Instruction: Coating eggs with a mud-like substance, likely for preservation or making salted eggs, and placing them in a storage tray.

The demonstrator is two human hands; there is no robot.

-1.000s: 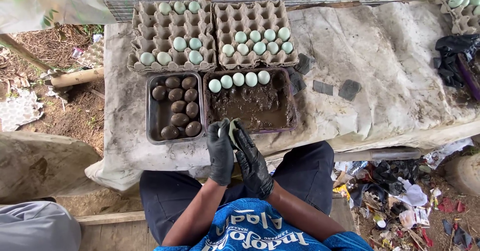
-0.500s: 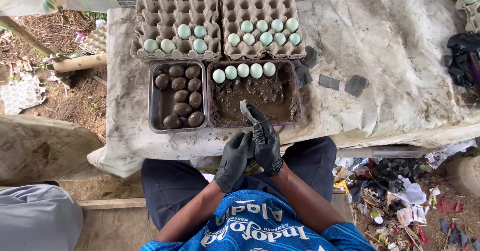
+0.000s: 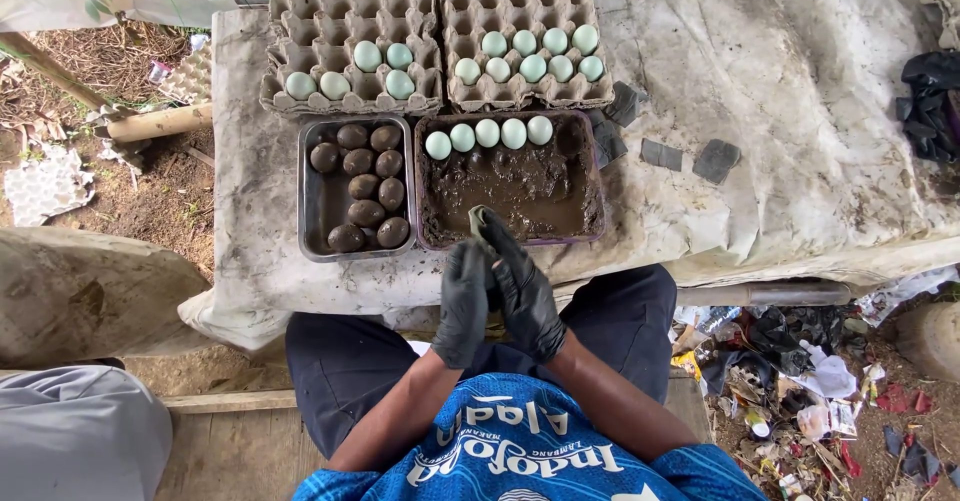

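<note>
Both my hands wear black gloves and are pressed together at the near rim of the mud tray (image 3: 590,176). My left hand (image 3: 462,301) and my right hand (image 3: 522,286) hold one mud-smeared egg (image 3: 477,219) between the fingers; only its tip shows. A row of pale green eggs (image 3: 487,133) lies along the far side of the dark mud. To the left, a steel tray (image 3: 322,206) holds several mud-coated eggs (image 3: 365,186). Behind the trays stand two grey egg cartons (image 3: 300,21) (image 3: 470,1), each partly filled with pale green eggs.
A dirty cloth (image 3: 800,111) covers the table. Small dark flat pieces (image 3: 715,159) lie right of the mud tray, and a black bundle (image 3: 930,91) sits at the right edge. Litter (image 3: 800,391) covers the ground at lower right. A grey sack (image 3: 80,431) lies lower left.
My hands stay pressed together around the egg and their fingertips have come forward over the mud tray's near rim. The view has shifted slightly.
</note>
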